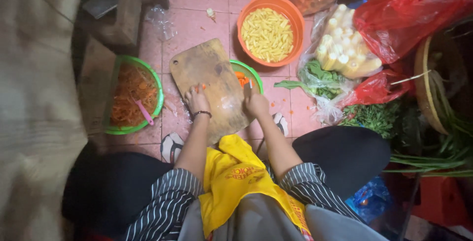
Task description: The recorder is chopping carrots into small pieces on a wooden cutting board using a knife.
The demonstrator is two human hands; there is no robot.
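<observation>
Carrot piece [201, 87]: small orange bit near the middle of the frame, on the upper half of the cutting board, under the fingertips of the left hand.
Left hand [197, 101]: fingers curled together and pressed down on the carrot piece; a dark bracelet sits at the wrist.
Right hand [255, 104]: closed around a knife handle at the board's right edge.
Knife [248, 89]: blade points toward the top of the frame; it lies over the rim of the small green basket, and its edge is too blurred to read.
Cutting board [212, 73]: worn wood, tilted, its rounded top corner toward the upper middle; bare surface lies between the two hands.
Small green basket [252, 71]: tucked against the board's right edge, orange pieces inside.
Green bowl [156, 86]: left of the board, just apart from it, full of orange peelings with a pink peeler in it.
Orange bowl [294, 19]: upper middle, holding pale yellow cut pieces, apart from the board.
Open room: pink floor tiles [187, 29] show above the board and between the bowls; bags of greens crowd the right side.
</observation>
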